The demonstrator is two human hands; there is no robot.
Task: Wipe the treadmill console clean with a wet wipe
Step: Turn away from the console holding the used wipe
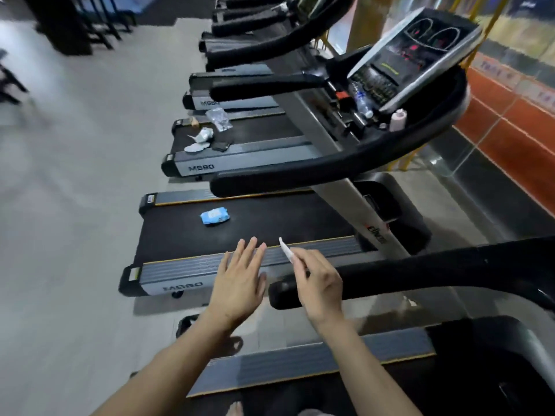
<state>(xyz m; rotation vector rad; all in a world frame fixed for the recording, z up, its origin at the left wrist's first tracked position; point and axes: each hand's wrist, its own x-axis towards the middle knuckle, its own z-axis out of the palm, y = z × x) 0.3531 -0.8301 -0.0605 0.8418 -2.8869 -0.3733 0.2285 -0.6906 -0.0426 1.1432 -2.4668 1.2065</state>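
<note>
Pinching a folded wet wipe in the right hand, left hand open and empty, the person's probably prepping it, since the console sits well beyond both hands.

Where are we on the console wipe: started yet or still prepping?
Still prepping. Done: a wet wipe is out, with the blue wipe pack lying on the next treadmill's belt. In hand: the right hand pinches the wipe; the left hand is open and empty. Left: all the wiping. The console in view sits far from both hands, untouched, and whether it is the target is unclear.
</note>
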